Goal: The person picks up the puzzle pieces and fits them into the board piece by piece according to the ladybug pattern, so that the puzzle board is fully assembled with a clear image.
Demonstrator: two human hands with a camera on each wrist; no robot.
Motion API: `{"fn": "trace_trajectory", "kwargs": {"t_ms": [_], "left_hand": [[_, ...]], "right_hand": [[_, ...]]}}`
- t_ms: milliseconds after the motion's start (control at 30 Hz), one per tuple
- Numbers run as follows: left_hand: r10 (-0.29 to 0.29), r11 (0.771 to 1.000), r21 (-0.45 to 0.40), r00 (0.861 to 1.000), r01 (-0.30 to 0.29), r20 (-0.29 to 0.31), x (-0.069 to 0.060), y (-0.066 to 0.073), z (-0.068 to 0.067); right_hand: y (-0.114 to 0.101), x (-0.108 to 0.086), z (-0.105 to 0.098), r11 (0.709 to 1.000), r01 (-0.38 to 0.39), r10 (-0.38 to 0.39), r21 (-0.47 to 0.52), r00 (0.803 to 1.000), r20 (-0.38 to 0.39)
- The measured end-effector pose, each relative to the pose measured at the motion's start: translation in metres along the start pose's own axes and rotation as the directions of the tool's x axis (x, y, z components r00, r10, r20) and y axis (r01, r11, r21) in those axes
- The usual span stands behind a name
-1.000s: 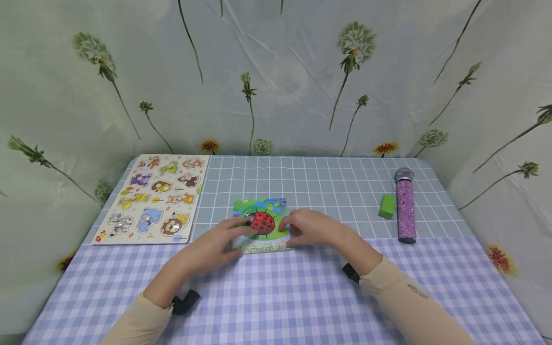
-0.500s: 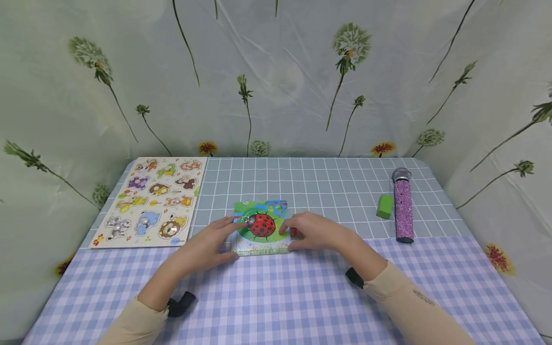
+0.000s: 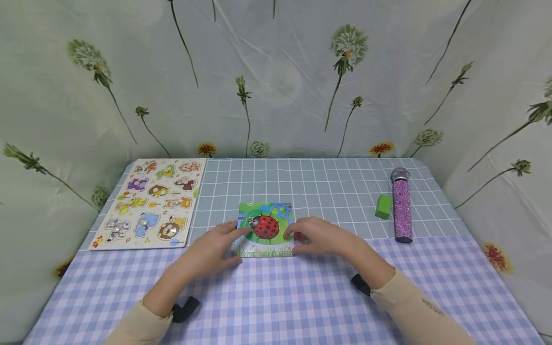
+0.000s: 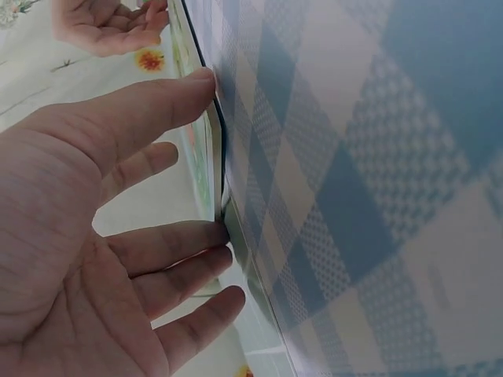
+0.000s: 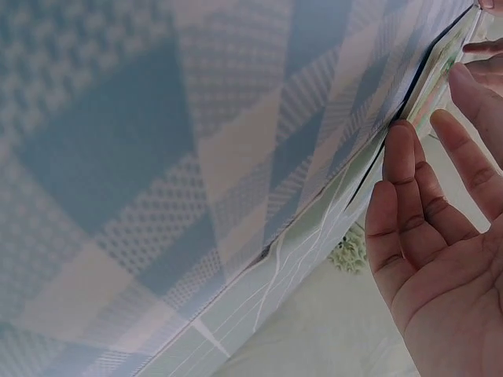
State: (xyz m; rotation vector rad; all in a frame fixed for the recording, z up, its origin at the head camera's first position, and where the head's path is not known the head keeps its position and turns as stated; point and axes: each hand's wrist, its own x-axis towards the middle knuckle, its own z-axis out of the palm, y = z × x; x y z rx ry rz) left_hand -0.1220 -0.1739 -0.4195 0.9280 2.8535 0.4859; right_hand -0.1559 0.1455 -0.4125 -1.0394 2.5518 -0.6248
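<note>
A small square picture board with a red ladybug [image 3: 265, 227] lies flat, partly on the grey mat and partly on the checked cloth. My left hand [image 3: 212, 250] is at its left edge, index finger reaching over the picture and thumb near the front corner. In the left wrist view, the board's edge [image 4: 214, 169] meets the fingertips. On the other side my right hand [image 3: 322, 236] touches the right edge, its index fingertip over the picture. The right wrist view shows slightly bent fingers [image 5: 399, 153] against the board's side. Neither hand wraps around it.
An animal peg puzzle board [image 3: 148, 203] lies at the back left. To the right are a green block [image 3: 383, 206] and a purple glittery microphone [image 3: 402, 208]. A flower-print curtain [image 3: 276, 81] closes off the back and sides.
The ladybug board has slid slightly to the right, and both hands moved with it. My left fingers cover less of the picture than a second ago. The view has shifted a little.
</note>
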Motion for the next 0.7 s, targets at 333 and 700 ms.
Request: {"fn": "trace_trajectory", "kwargs": {"t_ms": [333, 700], "left_hand": [[0.017, 0.999, 0.047, 0.999, -0.016, -0.037, -0.002, 0.007, 0.004], [0.038, 0.999, 0.038, 0.996, -0.036, -0.077, -0.003, 0.011, 0.006]], "right_hand": [[0.0, -0.005, 0.003, 1.0, -0.006, 0.006, 0.016, 1.0, -0.022], [-0.003, -0.009, 0.003, 0.998, -0.035, 0.038, 0.05, 0.998, -0.049]]}}
